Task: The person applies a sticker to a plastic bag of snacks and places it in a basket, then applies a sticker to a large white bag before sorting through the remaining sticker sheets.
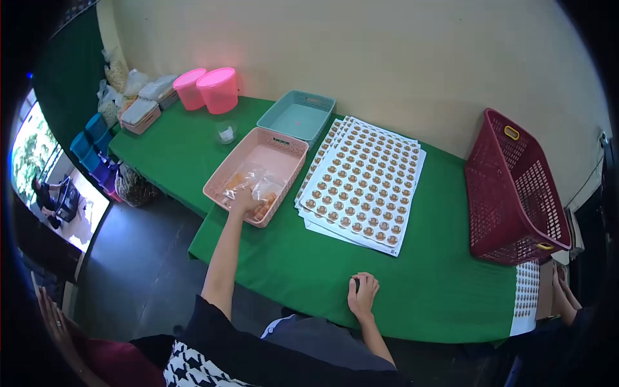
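Note:
My left hand [244, 198] reaches down into a pink plastic basket [222, 169], over clear plastic packets [263, 186] with orange-brown contents. Its fingers blend into the packets, so their grip is hidden. Near the table's front edge, my right hand [365, 293] rests on the green cloth with fingers curled; a small dark spot shows between thumb and forefinger, and I cannot tell what it is. Between and beyond the hands lies a stack of white sheets [361, 184] printed with rows of round brown stickers. A teal basket [296, 116] stands behind the pink one.
A tall maroon laundry basket [509, 187] stands on the right of the green-covered table [438, 290]. Two pink tubs [218, 91] and a small clear bowl [225, 133] sit at the back left. Another person's hands [564, 287] hold a brown item at the far right.

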The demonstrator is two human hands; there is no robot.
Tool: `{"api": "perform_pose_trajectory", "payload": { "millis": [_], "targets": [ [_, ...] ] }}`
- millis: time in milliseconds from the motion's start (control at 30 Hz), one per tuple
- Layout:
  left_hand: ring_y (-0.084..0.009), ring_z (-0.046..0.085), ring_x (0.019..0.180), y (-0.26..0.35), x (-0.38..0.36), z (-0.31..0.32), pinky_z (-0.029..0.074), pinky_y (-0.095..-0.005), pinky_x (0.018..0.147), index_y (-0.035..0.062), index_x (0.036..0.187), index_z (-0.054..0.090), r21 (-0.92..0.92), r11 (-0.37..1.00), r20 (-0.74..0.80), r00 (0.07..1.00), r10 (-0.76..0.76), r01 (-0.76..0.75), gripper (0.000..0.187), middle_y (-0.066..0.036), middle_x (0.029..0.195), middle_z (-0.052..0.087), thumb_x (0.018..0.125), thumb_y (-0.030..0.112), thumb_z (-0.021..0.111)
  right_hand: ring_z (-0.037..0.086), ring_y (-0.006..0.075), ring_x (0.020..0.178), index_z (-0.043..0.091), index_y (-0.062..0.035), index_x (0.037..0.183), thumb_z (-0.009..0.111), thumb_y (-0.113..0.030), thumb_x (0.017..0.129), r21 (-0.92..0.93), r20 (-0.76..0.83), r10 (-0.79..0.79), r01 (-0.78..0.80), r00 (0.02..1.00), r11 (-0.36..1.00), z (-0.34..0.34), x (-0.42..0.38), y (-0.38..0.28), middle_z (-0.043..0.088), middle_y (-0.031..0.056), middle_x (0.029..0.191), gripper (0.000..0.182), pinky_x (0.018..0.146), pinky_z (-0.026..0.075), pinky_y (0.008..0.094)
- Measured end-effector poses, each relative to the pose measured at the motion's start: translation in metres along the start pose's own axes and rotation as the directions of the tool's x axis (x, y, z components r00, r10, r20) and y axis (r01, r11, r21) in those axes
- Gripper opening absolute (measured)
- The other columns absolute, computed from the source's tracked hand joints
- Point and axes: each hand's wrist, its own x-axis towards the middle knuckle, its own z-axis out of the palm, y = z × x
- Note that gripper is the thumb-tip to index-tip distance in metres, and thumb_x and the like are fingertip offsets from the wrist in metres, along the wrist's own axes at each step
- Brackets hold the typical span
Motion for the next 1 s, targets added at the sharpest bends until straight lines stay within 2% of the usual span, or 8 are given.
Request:
{"api": "perform_pose_trajectory", "payload": {
  "millis": [67,300,367,400,500,567,733,1000],
  "targets": [
    [-0.0321,0.054,0.099,0.0,0.002,0.014,0.043,-0.0353,0.084,-0.0052,0.105,0.052,0.066,0.998,-0.262,0.965,0.02,-0.003,0.07,-0.023,0.104,0.055,0.051,0.031,0.077,0.039,0.0281,0.098,0.053,-0.0059,0.089,0.051,-0.021,0.08,-0.011,-0.006,-0.007,0.007,1.0,1.0,-0.003,0.001,-0.001,0.047,0.0107,0.1,0.017,0.089,0.026,0.0412],
    [-0.0244,0.06,0.073,-0.001,0.016,-0.012,0.048,-0.0336,0.067,-0.0017,0.098,0.056,0.107,0.993,0.021,0.998,-0.054,0.051,0.063,-0.015,0.088,0.06,0.048,0.03,0.078,0.04,0.0278,0.096,0.054,-0.0058,0.087,0.051,-0.02,0.08,0.003,-0.011,-0.004,0.004,1.0,1.0,-0.002,0.001,-0.004,0.048,0.0103,0.098,0.016,0.087,0.027,0.0401],
    [-0.0203,0.058,0.065,-0.024,0.023,-0.006,0.048,-0.0311,0.059,-0.0004,0.098,0.055,0.078,0.98,-0.18,0.965,0.193,-0.181,0.051,-0.01,0.085,0.06,0.058,0.025,0.075,0.04,0.0274,0.095,0.054,-0.006,0.087,0.051,-0.02,0.079,0.05,0.015,0.006,-0.007,1.0,0.999,-0.004,0.003,-0.003,0.048,0.0098,0.097,0.016,0.087,0.027,0.0393],
    [-0.0181,0.058,0.068,-0.025,0.02,-0.013,0.047,-0.029,0.059,0.0003,0.102,0.053,-0.215,0.953,-0.272,0.95,0.151,-0.213,0.046,-0.009,0.088,0.06,0.064,0.021,0.07,0.04,0.0274,0.095,0.054,-0.006,0.087,0.051,-0.02,0.079,0.048,0.007,0.008,-0.009,1.0,0.999,-0.006,0.006,-0.004,0.048,0.0098,0.097,0.016,0.087,0.027,0.0393],
    [-0.0167,0.058,0.079,0.021,-0.037,-0.046,0.047,-0.0285,0.068,-0.0019,0.109,0.05,-0.848,0.464,-0.354,0.925,-0.139,-0.255,0.037,-0.008,0.091,0.059,0.075,0.009,0.062,0.041,0.0272,0.095,0.054,-0.0053,0.086,0.054,-0.017,0.078,0.12,0.032,0.044,-0.048,0.999,0.992,-0.013,0.013,-0.001,0.048,0.0098,0.096,0.014,0.085,0.029,0.0381],
    [-0.0148,0.058,0.08,0.06,-0.095,-0.058,0.048,-0.0258,0.071,-0.0034,0.117,0.042,-0.929,0.199,-0.333,0.939,-0.085,-0.311,0.043,-0.007,0.094,0.057,0.08,0.009,0.059,0.045,0.026,0.087,0.054,-0.0043,0.084,0.056,-0.01,0.076,0.214,-0.094,0.023,-0.003,0.995,0.977,-0.021,0.03,0.007,0.05,0.0103,0.09,0.01,0.078,0.036,0.0358],
    [-0.0151,0.059,0.08,0.079,-0.143,-0.018,0.051,-0.0268,0.07,-0.0047,0.115,0.043,-0.979,0.13,-0.163,0.986,-0.043,-0.156,0.039,-0.009,0.093,0.058,0.081,0.008,0.057,0.051,0.022,0.063,0.056,-0.0005,0.078,0.058,-0.003,0.074,0.138,-0.303,0.04,0.003,0.952,0.99,-0.047,0.098,0.032,0.051,0.0113,0.074,0.005,0.058,0.043,0.0304],
    [-0.0175,0.06,0.081,0.117,-0.159,0.005,0.053,-0.0319,0.071,-0.0052,0.11,0.045,-0.981,0.188,-0.029,0.997,0.077,-0.043,0.035,-0.011,0.095,0.058,0.082,0.012,0.057,0.059,0.016,0.056,0.065,0.0017,0.073,0.07,-0.006,0.064,0.059,-0.097,0.213,-0.208,0.972,0.976,-0.039,0.15,0.094,0.061,0.0123,0.065,0.013,0.055,0.048,0.0252]
  ]
}}
